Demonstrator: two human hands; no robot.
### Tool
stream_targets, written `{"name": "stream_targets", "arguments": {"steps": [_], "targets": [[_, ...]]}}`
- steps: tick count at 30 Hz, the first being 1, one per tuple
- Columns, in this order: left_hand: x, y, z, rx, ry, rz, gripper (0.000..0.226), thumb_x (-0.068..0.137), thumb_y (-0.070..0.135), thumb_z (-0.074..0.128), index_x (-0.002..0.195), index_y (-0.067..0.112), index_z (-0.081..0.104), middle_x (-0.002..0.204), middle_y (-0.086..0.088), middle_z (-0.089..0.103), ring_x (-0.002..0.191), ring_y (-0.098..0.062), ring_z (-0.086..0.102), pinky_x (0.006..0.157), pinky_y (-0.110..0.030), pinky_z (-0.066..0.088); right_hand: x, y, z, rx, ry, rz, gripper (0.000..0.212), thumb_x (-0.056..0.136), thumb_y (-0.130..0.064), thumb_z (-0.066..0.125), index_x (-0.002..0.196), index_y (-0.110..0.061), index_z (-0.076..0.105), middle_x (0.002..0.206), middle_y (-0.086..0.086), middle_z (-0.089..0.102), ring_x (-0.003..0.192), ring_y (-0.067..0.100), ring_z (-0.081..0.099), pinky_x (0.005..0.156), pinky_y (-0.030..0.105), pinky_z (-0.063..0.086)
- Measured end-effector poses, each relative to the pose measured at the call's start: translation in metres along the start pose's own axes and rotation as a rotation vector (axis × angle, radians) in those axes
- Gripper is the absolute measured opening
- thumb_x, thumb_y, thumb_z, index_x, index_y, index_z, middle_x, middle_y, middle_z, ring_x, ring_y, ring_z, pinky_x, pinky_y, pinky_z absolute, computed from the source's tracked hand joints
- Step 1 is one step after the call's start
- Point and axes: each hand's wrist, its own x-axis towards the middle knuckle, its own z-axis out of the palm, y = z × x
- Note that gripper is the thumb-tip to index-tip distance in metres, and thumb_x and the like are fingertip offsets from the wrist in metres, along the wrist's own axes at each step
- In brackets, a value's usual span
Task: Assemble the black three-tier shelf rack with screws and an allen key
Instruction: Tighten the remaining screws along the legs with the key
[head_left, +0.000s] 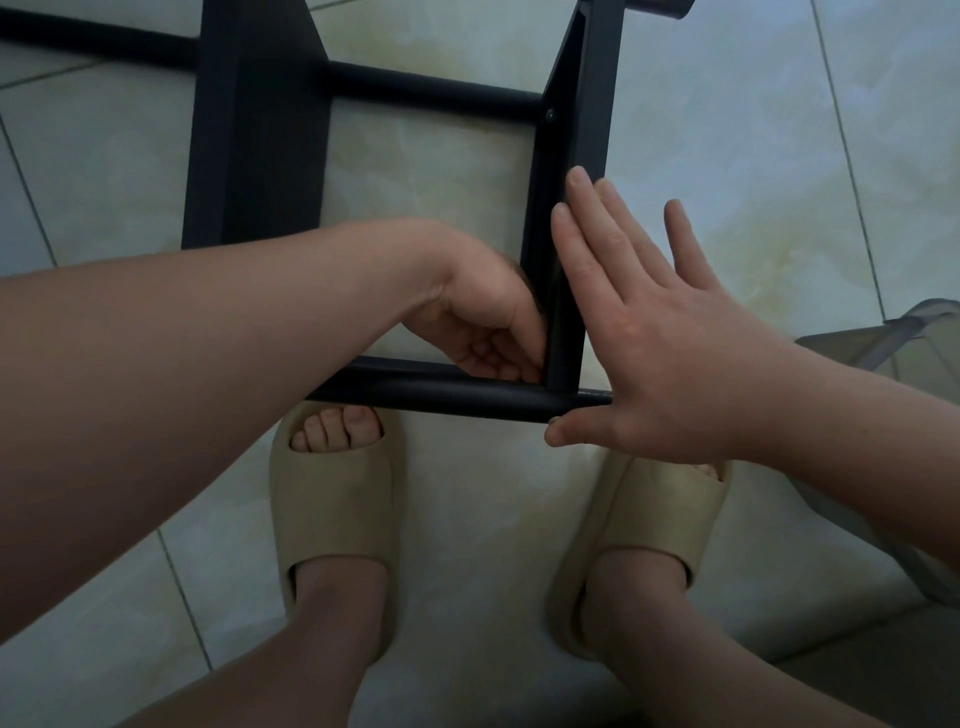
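The black rack (254, 145) lies on the tiled floor (727, 130) in front of the person's feet, partly put together. Two flat boards run away from the person, a wide one on the left and a narrower board (571, 130) on the right that stands on its edge. Round tubes cross between them. The near tube (441, 392) runs just above the toes and a second tube (431, 91) sits farther off, where a small screw (550, 113) shows in the right board.

The left hand (483, 322) reaches inside the frame to the near right corner, where the near tube meets the right board. Its fingers are curled in against that joint. I cannot tell whether its grip holds a small part or tool, as the fingertips hide the spot.

The right hand (660, 353) has a released grip. Its straight fingers lie flat on the outer face of the right board, and the thumb touches the end of the near tube.

Both feet wear beige slippers (332, 519) on the floor below the near tube. A grey thing (914, 332), cut off by the right edge, lies on the floor beside the right arm
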Motion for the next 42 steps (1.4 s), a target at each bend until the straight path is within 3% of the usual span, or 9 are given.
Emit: {"name": "stream_targets", "arguments": {"steps": [7,13,19,24,30,36,42], "targets": [[0.0001,0.0021,-0.0004,-0.021,0.004,0.027,0.016,0.09,-0.004,0.058,0.088,0.008,0.068,0.077,-0.004,0.068,0.068,-0.012,0.064,0.07,-0.022,0.054,0.0001,-0.0002,0.0002,-0.004,0.004,0.001,0.137,0.067,-0.089,0.039,0.156,-0.006,-0.024,0.162,0.011,-0.037,0.151,0.026,-0.031,0.123,0.055,-0.012],[-0.0009,-0.0039,-0.0004,-0.098,-0.012,0.088,0.028,0.09,-0.011,0.055,0.114,0.001,0.062,0.081,-0.007,0.071,0.072,-0.014,0.069,0.068,-0.022,0.058,0.0003,0.0001,0.0002,0.001,0.006,-0.002,0.138,0.067,-0.088,0.042,0.155,-0.006,-0.024,0.162,0.011,-0.037,0.151,0.025,-0.031,0.123,0.054,-0.013],[0.0001,-0.0063,0.0012,-0.112,-0.053,0.035,0.015,0.092,0.001,0.056,0.094,0.009,0.067,0.081,-0.003,0.071,0.076,-0.014,0.067,0.079,-0.027,0.052,0.0003,-0.0005,0.0,0.008,-0.001,0.001,0.137,0.065,-0.088,0.039,0.155,-0.006,-0.025,0.162,0.01,-0.037,0.151,0.025,-0.031,0.123,0.055,-0.013],[0.0002,-0.0011,0.001,-0.003,-0.001,0.012,0.011,0.09,0.002,0.062,0.086,0.011,0.069,0.073,-0.002,0.067,0.067,-0.011,0.063,0.071,-0.024,0.051,0.0001,-0.0007,-0.001,0.02,-0.003,0.002,0.137,0.067,-0.087,0.042,0.156,-0.006,-0.024,0.162,0.01,-0.038,0.151,0.024,-0.032,0.123,0.054,-0.013],[0.0015,0.002,0.001,0.01,0.027,0.049,0.014,0.09,-0.005,0.06,0.088,0.007,0.068,0.077,-0.006,0.066,0.069,-0.013,0.063,0.069,-0.023,0.053,-0.0004,-0.0009,-0.0019,0.021,-0.011,0.0,0.139,0.069,-0.087,0.047,0.155,-0.006,-0.025,0.161,0.01,-0.038,0.15,0.024,-0.033,0.123,0.054,-0.014],[0.001,-0.0043,0.0012,-0.109,-0.005,0.097,0.023,0.09,-0.013,0.054,0.104,0.002,0.063,0.084,-0.009,0.068,0.073,-0.015,0.068,0.068,-0.022,0.057,-0.0002,-0.0014,-0.0025,0.029,-0.017,0.002,0.138,0.068,-0.087,0.046,0.155,-0.006,-0.026,0.161,0.009,-0.039,0.15,0.024,-0.033,0.123,0.053,-0.014],[-0.0006,-0.0045,-0.0002,-0.09,-0.058,0.031,0.013,0.092,0.003,0.058,0.094,0.01,0.069,0.084,-0.003,0.072,0.077,-0.012,0.068,0.079,-0.025,0.053,-0.0006,-0.001,-0.002,0.02,-0.013,0.002,0.14,0.07,-0.086,0.051,0.155,-0.006,-0.026,0.161,0.01,-0.039,0.15,0.025,-0.032,0.123,0.055,-0.013]]}}
